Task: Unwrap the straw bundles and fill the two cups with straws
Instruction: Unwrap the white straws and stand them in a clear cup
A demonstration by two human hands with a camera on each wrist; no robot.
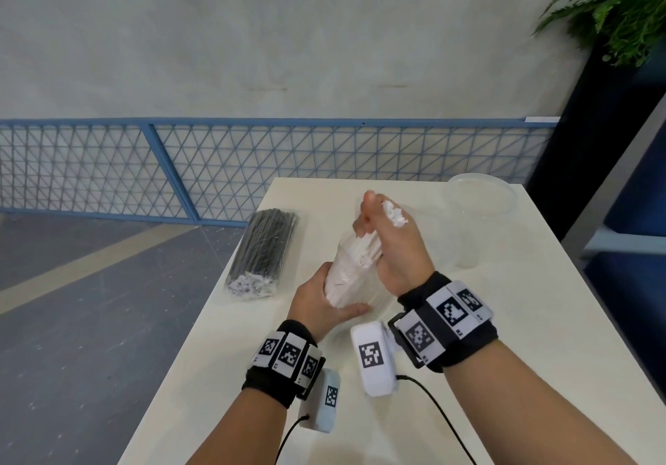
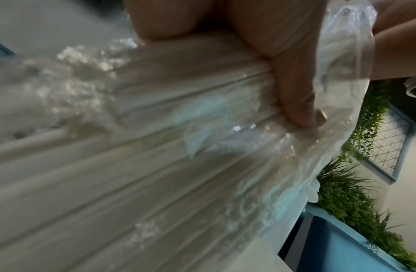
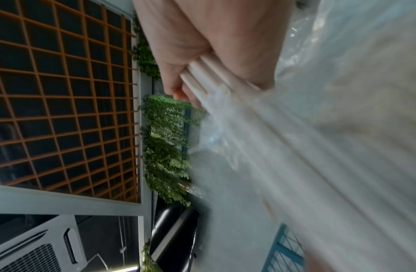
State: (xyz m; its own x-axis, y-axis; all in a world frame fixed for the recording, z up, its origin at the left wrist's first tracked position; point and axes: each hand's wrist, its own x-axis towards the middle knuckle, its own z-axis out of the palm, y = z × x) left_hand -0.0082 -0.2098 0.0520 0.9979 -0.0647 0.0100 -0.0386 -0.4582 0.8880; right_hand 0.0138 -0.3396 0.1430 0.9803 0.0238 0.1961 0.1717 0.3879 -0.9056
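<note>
A bundle of white straws (image 1: 351,266) in clear plastic wrap stands tilted above the white table (image 1: 504,338). My left hand (image 1: 326,302) grips its lower end, the thumb pressing the wrap (image 2: 297,103). My right hand (image 1: 387,237) grips the upper part, fingers curled round bare straws (image 3: 202,71) that stick out of the wrap. A second bundle of black straws (image 1: 265,252) lies wrapped on the table to the left. A clear cup (image 1: 479,212) stands at the far right of the table. A second cup is not visible.
The table's left edge runs close to the black bundle, with floor below. A blue mesh fence (image 1: 252,165) lines the wall behind. A plant (image 1: 620,6) on a dark stand rises at the far right.
</note>
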